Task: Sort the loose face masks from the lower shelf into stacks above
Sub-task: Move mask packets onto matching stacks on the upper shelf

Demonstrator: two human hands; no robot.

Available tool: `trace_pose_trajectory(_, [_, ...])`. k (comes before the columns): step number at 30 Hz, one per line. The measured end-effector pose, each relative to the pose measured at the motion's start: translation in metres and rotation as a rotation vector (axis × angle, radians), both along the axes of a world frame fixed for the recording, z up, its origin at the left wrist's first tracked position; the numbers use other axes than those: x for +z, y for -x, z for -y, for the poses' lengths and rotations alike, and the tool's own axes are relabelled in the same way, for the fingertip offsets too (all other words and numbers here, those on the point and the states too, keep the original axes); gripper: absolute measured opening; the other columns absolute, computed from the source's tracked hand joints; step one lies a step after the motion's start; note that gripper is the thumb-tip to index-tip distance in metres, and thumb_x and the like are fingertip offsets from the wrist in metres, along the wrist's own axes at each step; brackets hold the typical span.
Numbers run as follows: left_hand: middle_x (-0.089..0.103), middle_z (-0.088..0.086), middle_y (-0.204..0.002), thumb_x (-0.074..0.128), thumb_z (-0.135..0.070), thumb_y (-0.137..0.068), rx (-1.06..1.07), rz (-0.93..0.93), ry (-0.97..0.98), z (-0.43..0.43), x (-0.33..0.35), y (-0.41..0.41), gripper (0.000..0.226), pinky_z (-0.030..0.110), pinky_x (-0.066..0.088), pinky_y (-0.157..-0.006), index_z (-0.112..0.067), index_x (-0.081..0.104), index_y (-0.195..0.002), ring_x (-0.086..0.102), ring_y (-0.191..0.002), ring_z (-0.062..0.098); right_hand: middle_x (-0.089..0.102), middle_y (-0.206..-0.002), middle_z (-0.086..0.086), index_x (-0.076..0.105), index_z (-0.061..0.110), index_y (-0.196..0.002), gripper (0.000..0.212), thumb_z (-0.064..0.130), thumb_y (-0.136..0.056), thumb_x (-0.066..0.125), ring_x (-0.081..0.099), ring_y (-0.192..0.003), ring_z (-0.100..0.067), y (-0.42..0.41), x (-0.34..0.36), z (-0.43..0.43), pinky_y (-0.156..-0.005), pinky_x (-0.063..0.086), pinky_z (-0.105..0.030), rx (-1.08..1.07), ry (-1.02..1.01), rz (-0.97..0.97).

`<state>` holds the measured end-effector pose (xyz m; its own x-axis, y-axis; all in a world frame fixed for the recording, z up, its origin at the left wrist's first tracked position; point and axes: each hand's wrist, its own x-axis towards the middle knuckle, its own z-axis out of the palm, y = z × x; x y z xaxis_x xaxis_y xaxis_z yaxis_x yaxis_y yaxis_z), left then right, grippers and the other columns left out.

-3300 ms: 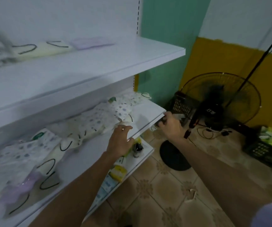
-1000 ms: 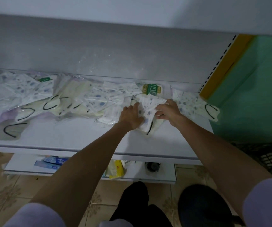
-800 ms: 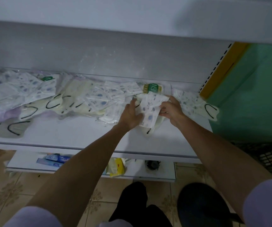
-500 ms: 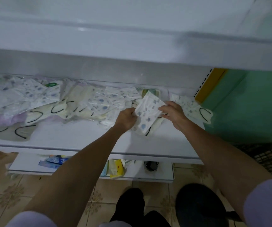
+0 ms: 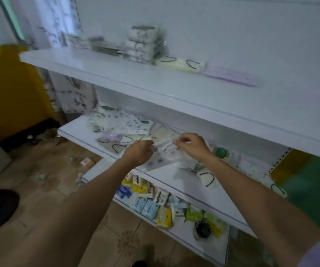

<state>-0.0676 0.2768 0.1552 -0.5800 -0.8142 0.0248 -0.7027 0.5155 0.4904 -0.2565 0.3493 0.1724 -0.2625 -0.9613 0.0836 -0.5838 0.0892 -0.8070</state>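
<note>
A dotted mask packet [image 5: 162, 154] tilts above the loose masks [image 5: 121, 124]

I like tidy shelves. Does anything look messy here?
Yes. Loose masks lie jumbled across the middle shelf, unlike the neat stacks above, and a small box lies on the floor.

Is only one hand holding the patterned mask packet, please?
No, the left hand and the right hand each pinch one end of the patterned mask packet.
</note>
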Motion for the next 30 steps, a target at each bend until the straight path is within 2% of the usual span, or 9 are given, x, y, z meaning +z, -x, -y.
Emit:
trace_pose_trajectory(3, [0.062,0.019,-0.111,0.051,-0.023,-0.091,0.187,-0.073,0.1,-0.003,0.027,-0.043,0.029,0.033,0.041,-0.08,-0.005,0.057,-0.113,0.056,-0.104,0.033,0.055,-0.069,-0.009,0.049,0.008,-0.073,0.025,0.021,-0.09,0.062,0.057,-0.061,-0.007,-0.047,0.02,0.016,-0.062,0.04,-0.022,0.042,0.088,0.022])
trace_pose_trajectory(6, [0.053,0.009,-0.126,0.059,-0.033,-0.087,0.502,-0.256,0.213,0.003,0.043,-0.097,0.044,0.038,0.041,-0.095,-0.016,0.049,-0.127,0.048,-0.117,0.029,0.054,-0.072,-0.006,0.052,0.005,-0.079,0.019,0.017,-0.093,0.058,0.052,-0.054,0.003,-0.093,0.041,0.034,-0.051,0.035,-0.008,0.033,0.181,0.084])
trace_pose_trajectory(9, [0.043,0.011,-0.139,0.056,-0.024,-0.091,0.675,-0.607,-0.081,0.017,0.058,-0.149,0.061,0.039,0.042,-0.097,-0.014,0.027,-0.143,0.044,-0.125,0.029,0.045,-0.067,-0.005,0.048,0.007,-0.074,0.024,0.018,-0.093,0.056,0.045,-0.051,0.0,-0.132,0.065,0.06,-0.052,0.033,-0.014,0.058,0.234,0.126])
trace_pose_trajectory(13, [0.051,0.013,-0.134,0.048,-0.013,-0.096,0.676,-0.782,-0.247,0.032,0.073,-0.208,0.06,0.04,0.044,-0.096,-0.014,0.017,-0.147,0.051,-0.118,0.027,0.044,-0.068,-0.004,0.045,0.012,-0.073,0.025,0.02,-0.092,0.058,0.041,-0.065,-0.013,-0.188,0.092,0.1,-0.06,0.032,-0.026,0.157,0.27,0.166])
trace_pose_trajectory(16, [0.055,0.006,-0.123,0.052,-0.017,-0.095,0.729,-0.745,-0.137,0.045,0.081,-0.248,0.053,0.041,0.046,-0.096,-0.014,0.029,-0.142,0.053,-0.112,0.022,0.046,-0.074,-0.009,0.053,0.003,-0.079,0.021,0.019,-0.092,0.058,0.043,-0.071,-0.016,-0.232,0.101,0.131,-0.065,0.033,-0.026,0.197,0.292,0.208])
trace_pose_trajectory(19, [0.04,0.009,-0.137,0.055,-0.024,-0.093,0.8,-0.681,-0.009,0.065,0.09,-0.291,0.054,0.038,0.046,-0.095,-0.014,0.032,-0.141,0.046,-0.12,0.024,0.05,-0.071,-0.007,0.053,0.007,-0.075,0.02,0.018,-0.091,0.059,0.049,-0.07,-0.018,-0.279,0.108,0.16,-0.068,0.038,-0.028,0.254,0.297,0.27])
trace_pose_trajectory(23, [0.053,0.006,-0.127,0.054,-0.018,-0.093,0.801,-0.746,0.027,0.088,0.099,-0.35,0.051,0.025,0.049,-0.071,-0.014,0.032,-0.14,0.054,-0.108,0.019,0.056,-0.074,0.001,0.053,0.021,-0.07,0.023,0.019,-0.092,0.058,0.057,-0.074,-0.017,-0.341,0.118,0.188,-0.07,0.045,-0.028,0.325,0.32,0.278])
trace_pose_trajectory(26, [0.055,0.0,-0.101,0.056,-0.012,-0.091,0.885,-0.729,0.177,0.098,0.106,-0.388,0.052,0.015,0.038,-0.054,-0.015,0.034,-0.138,0.053,-0.089,0.013,0.059,-0.087,-0.003,0.055,0.013,-0.087,0.013,0.025,-0.093,0.057,0.056,-0.083,-0.017,-0.379,0.12,0.212,-0.068,0.042,-0.024,0.303,0.362,0.204])
trace_pose_trajectory(30, [0.054,0.001,-0.087,0.058,-0.01,-0.091,0.963,-0.754,0.358,0.114,0.114,-0.428,0.038,0.022,0.045,-0.06,-0.016,0.042,-0.125,0.055,-0.082,0.016,0.056,-0.098,-0.004,0.043,0.013,-0.13,0.039,0.026,-0.095,0.053,0.051,-0.084,-0.013,-0.428,0.123,0.237,-0.071,0.037,-0.022,0.312,0.393,0.132])
